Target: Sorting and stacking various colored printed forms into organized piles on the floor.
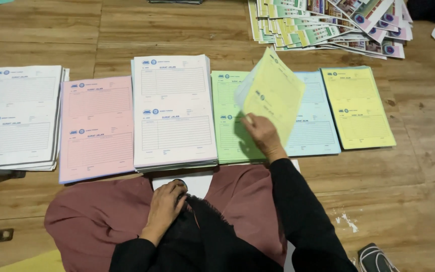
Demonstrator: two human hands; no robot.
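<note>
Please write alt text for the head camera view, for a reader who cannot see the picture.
A person's right hand lifts a yellow sheet above six stacks of printed forms on a wooden floor: white, pink, white, green, blue, yellow. The left hand rests on white paper in the lap.

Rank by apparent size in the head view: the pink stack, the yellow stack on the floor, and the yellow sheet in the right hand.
1. pink stack, largest.
2. yellow stack.
3. yellow sheet, smallest as seen; the right hand holds it lifted and tilted, so its true size is unsure.
</note>
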